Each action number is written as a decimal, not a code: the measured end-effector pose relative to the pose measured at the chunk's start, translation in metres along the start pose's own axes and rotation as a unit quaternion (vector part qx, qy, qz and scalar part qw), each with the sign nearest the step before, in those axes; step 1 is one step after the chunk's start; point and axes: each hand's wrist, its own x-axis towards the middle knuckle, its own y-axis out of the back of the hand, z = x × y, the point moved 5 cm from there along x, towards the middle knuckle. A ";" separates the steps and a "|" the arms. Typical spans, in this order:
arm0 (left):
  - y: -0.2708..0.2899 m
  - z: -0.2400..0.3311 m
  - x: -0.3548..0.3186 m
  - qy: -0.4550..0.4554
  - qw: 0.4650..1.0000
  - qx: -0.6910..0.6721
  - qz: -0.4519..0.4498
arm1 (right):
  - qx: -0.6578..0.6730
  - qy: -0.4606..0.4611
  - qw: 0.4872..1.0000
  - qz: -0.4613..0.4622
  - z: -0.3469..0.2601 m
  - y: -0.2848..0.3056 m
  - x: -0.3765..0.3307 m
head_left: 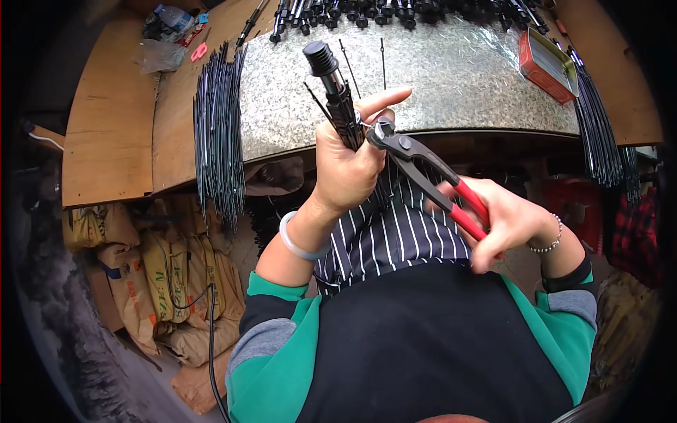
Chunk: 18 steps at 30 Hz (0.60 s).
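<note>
My left hand [349, 158] grips a black umbrella shaft assembly [333, 81] held upright, its ribbed cap at the top and thin ribs bunched along it. My right hand [504, 218] squeezes the red handles of a pair of black-headed pincers [416, 162]. The pincer jaws bite at a small metal ring or wire on the shaft, just beside my left index finger. Striped umbrella fabric [395, 233] hangs below my left hand over my lap.
A speckled metal-topped bench [451, 77] lies ahead. Bundles of thin black ribs [218, 134] hang off its left edge and more [599, 134] at the right. A red tin [549, 65] sits at the right, black shafts line the far edge, sacks [176, 282] sit on the floor at left.
</note>
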 end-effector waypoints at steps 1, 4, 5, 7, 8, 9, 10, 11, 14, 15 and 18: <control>-0.001 -0.001 0.000 0.005 1.000 -0.001 0.006 | -0.077 0.083 0.987 0.113 -0.003 0.005 0.005; -0.003 -0.005 0.000 0.020 1.000 -0.005 0.023 | -0.290 0.310 0.800 0.423 -0.015 0.007 -0.004; -0.003 -0.006 0.000 0.020 1.000 -0.005 0.023 | -0.290 0.310 0.800 0.423 -0.015 0.008 -0.004; -0.002 -0.007 0.000 0.017 0.999 0.013 0.028 | -0.317 0.316 0.799 0.402 -0.016 0.011 -0.004; -0.001 -0.008 0.000 0.016 0.999 0.021 0.030 | -0.331 0.318 0.797 0.392 -0.017 0.012 -0.004; -0.001 -0.008 0.000 0.015 0.999 0.030 0.032 | -0.344 0.321 0.796 0.382 -0.018 0.013 -0.004; -0.002 -0.008 0.000 0.014 0.999 0.030 0.032 | -0.345 0.321 0.795 0.382 -0.018 0.015 -0.004; -0.002 -0.008 -0.001 0.022 0.999 0.027 0.033 | -0.367 0.329 0.774 0.397 -0.019 0.016 -0.005; -0.003 -0.007 -0.001 0.046 0.998 0.015 0.035 | -0.433 0.348 0.706 0.440 -0.022 0.016 -0.010; -0.003 -0.008 -0.001 0.046 0.998 0.015 0.036 | -0.433 0.348 0.706 0.440 -0.023 0.016 -0.011; -0.001 -0.008 -0.001 0.032 0.998 0.038 0.039 | -0.406 0.283 0.760 0.422 -0.023 0.017 -0.013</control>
